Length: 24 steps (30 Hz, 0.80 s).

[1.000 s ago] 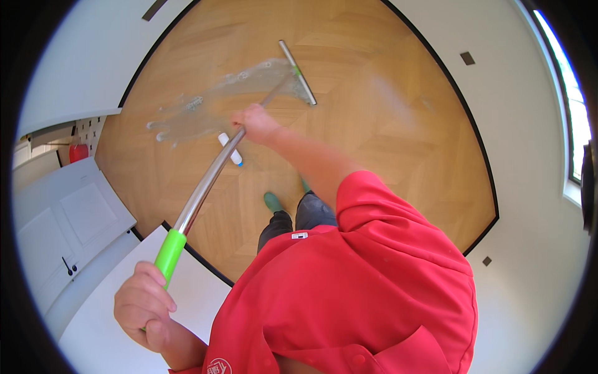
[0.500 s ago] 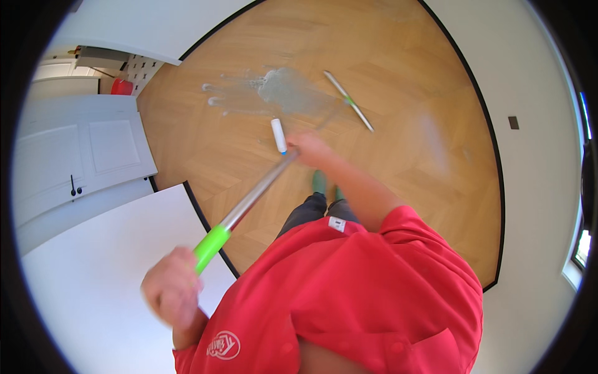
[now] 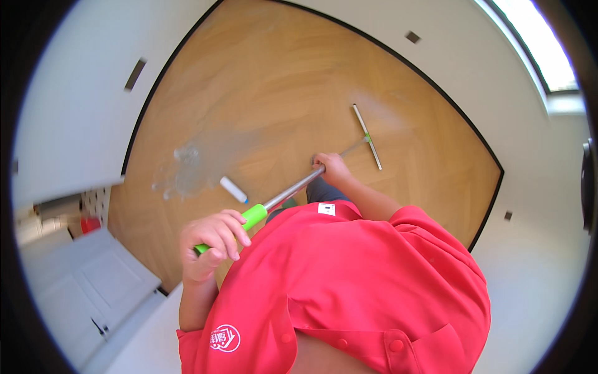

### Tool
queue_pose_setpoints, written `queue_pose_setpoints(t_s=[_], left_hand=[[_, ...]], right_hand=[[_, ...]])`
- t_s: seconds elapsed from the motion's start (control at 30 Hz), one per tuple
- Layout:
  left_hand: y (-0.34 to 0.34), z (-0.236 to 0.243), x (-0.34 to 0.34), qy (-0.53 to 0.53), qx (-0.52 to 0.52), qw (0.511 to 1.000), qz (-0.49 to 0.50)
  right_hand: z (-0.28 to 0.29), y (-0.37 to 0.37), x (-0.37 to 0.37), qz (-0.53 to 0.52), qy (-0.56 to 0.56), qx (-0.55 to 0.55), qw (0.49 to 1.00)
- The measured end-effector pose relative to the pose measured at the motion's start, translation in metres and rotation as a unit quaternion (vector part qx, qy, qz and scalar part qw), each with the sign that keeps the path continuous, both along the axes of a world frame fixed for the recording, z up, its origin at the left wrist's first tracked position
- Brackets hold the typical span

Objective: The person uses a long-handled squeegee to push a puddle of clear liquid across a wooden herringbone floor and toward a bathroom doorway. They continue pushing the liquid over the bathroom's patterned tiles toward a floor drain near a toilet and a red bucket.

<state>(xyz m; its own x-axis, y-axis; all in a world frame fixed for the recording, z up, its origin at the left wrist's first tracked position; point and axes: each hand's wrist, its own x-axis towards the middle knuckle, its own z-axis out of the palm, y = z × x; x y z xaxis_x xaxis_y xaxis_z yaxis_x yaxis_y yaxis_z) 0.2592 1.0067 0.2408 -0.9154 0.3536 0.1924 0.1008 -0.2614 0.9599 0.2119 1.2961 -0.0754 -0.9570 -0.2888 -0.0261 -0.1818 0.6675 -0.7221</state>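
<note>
A long-handled floor squeegee (image 3: pixel 293 191) slants across my front, with a bright green grip at its near end and a metal pole. My left hand (image 3: pixel 213 239) is wrapped round the end of the green grip, its fingers fairly loose. Farther along, my right hand (image 3: pixel 332 169) is closed round the metal pole. The thin squeegee head (image 3: pixel 374 151) lies on the wood floor (image 3: pixel 280 81), ahead and to the right. A whitish wet, foamy patch (image 3: pixel 187 165) spreads over the floor at the left. Near it lies a white cylindrical bottle (image 3: pixel 233 189) with a blue end.
Pale walls (image 3: pixel 81 106) with black skirting border the floor. A white cabinet (image 3: pixel 103 290) with a dark handle stands at the lower left, with a red object (image 3: pixel 90 224) behind it. A window (image 3: pixel 539 40) is at the upper right. My feet are mostly hidden.
My view and body have turned rightward, so the wet patch and bottle now appear farther left and lower. The squeegee head sits farther right and lower in view. Both hands keep their hold.
</note>
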Motion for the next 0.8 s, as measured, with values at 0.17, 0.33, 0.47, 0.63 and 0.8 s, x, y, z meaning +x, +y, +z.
queue_pose_setpoints(t_s=[0.17, 0.33, 0.47, 0.63, 0.8], left_hand=[[0.113, -0.017, -0.100, -0.002, -0.066, 0.970, -0.232], [0.261, -0.047, -0.213, 0.071, -0.093, 0.918, -0.380], [0.402, -0.067, -0.256, 0.105, -0.114, 0.898, -0.412], [0.474, -0.072, -0.355, 0.108, -0.116, 0.905, -0.395], [0.443, -0.047, -0.402, 0.072, -0.147, 0.946, -0.279]], right_hand=[[-0.024, 0.128, -0.017, -0.183, 0.050, 0.030, 0.981], [-0.063, 0.260, -0.096, -0.309, 0.114, 0.037, 0.943], [-0.089, 0.395, -0.140, -0.339, 0.129, 0.034, 0.931], [-0.095, 0.470, -0.242, -0.333, 0.181, 0.039, 0.925], [-0.081, 0.432, -0.325, -0.262, 0.169, 0.022, 0.950]])
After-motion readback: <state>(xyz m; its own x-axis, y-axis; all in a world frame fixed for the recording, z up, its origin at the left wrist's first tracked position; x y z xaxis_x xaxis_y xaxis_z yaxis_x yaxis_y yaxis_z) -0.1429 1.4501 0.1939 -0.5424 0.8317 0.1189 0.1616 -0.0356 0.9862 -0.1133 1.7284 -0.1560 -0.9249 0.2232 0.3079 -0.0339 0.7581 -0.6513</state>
